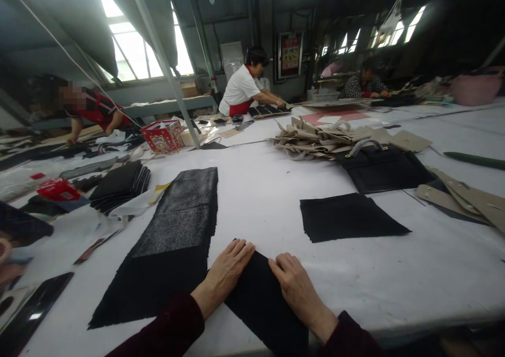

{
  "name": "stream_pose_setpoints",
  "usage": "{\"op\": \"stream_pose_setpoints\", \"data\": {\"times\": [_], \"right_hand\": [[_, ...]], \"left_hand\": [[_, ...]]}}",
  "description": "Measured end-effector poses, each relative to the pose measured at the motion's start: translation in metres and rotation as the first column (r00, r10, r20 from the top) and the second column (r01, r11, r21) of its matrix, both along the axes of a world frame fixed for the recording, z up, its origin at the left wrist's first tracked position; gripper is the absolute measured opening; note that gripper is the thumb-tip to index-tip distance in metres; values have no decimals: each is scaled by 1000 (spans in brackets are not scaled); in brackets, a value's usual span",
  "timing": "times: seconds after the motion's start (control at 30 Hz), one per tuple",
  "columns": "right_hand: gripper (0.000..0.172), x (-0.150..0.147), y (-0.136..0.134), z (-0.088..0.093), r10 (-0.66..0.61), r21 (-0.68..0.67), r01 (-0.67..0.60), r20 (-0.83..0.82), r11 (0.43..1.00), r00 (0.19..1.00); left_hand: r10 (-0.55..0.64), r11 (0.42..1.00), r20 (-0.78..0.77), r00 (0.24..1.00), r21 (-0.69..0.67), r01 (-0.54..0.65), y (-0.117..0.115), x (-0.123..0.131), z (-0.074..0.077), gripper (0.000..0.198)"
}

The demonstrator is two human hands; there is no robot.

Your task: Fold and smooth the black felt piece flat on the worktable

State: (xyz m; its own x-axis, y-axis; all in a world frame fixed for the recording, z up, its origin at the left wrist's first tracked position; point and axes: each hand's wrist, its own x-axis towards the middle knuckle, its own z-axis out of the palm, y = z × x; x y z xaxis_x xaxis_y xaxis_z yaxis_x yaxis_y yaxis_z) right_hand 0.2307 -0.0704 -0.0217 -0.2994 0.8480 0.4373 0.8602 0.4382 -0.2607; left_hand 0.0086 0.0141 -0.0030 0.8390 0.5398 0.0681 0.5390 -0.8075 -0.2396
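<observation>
- The black cloth [262, 299] lies on the white tabletop [264, 189] at six o'clock in the view, its near end running out of frame.
- The left hand [226, 273] rests on the cloth's far left corner at eleven o'clock, fingers pressed together and laid along it.
- The right hand [298, 288] touches the cloth's right edge at two o'clock, fingers curled; whether they pinch it, I cannot tell.
- From the cloth, a long black strip [173, 281] lies just beside it at ten o'clock, its far part greyish and speckled.
- Between one and two o'clock, apart from the hands, lies another black piece [351, 217]; beyond it, a black bag [390, 170] with a grey handle.
- Toward one o'clock, farther off, beige pieces [315, 141] are heaped.
- At twelve o'clock, a person in a white top [241, 86] leans over the far side.
</observation>
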Motion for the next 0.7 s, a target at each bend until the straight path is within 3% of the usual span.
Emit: {"op": "stream_pose_setpoints", "data": {"times": [0.33, 0.53, 0.7], "right_hand": [[35, 24, -20, -4, 1, 14, -1, 8, 1000, 1000], [34, 34, -29, -6, 11, 25, -12, 30, 1000, 999], [34, 42, -37, -1, 10, 13, -10, 53, 1000, 999]], "left_hand": [[-19, 1000, -64, 998, 15, 20, -11, 8, 9, 69], [-107, 994, -48, 993, -9, 107, -12, 17, 19, 54], [-76, 996, -87, 993, -50, 72, -22, 27, 16, 56]]}}
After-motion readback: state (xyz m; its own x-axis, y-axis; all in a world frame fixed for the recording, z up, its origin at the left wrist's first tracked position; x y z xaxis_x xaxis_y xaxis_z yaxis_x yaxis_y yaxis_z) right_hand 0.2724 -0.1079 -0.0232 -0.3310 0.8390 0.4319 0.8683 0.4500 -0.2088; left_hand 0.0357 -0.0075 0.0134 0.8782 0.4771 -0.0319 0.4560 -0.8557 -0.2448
